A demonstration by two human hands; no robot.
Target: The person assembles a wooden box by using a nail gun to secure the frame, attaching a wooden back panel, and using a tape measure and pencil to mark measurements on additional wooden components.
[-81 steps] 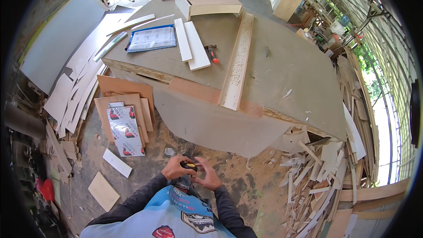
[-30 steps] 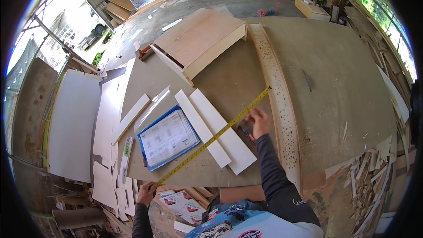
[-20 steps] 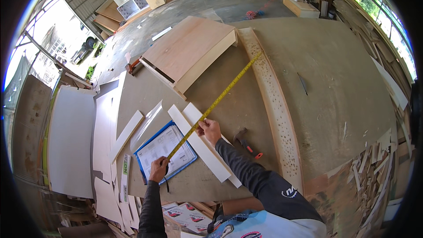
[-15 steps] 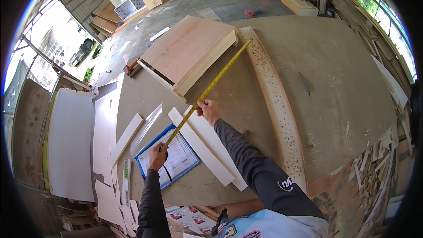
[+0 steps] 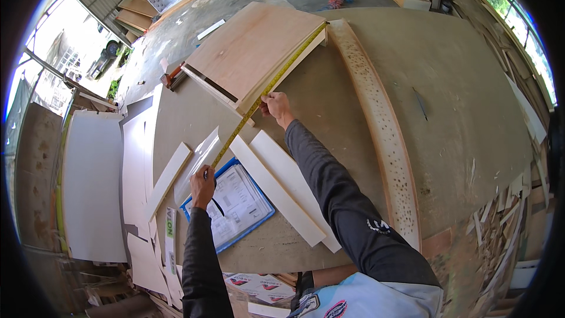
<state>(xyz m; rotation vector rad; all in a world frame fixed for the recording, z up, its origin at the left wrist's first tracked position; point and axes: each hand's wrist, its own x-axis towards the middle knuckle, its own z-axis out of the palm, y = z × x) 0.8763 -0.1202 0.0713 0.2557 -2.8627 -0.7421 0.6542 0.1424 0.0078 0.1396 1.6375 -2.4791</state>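
A yellow tape measure (image 5: 242,124) is drawn out into a long blade with dark markings, its case mostly hidden in the left hand (image 5: 203,185), which is closed around that end; the right hand (image 5: 276,108) is well apart from it, fingers clamped on the blade partway along. Taking the right hand as the clock's centre, the left sits between seven and eight, and the blade's tip reaches one o'clock, at the far right corner of a wooden box (image 5: 265,47). The blade runs along the box's near edge (whether it touches there throughout, I cannot tell). The box, with a pale brown plywood top, lies at twelve on the brown table (image 5: 465,94), a reddish tool (image 5: 172,78) beside its left corner between nine and ten. At seven, a dark strap (image 5: 218,206) hangs over papers (image 5: 241,203) in a blue folder (image 5: 250,231); two white boards (image 5: 279,194) lie side by side toward six. A speckled strip (image 5: 379,123) curves from two down to five, a thin dark rod (image 5: 420,103) beyond it at three. The right sleeve (image 5: 338,185) blocks the view of some of the table and part of one board.
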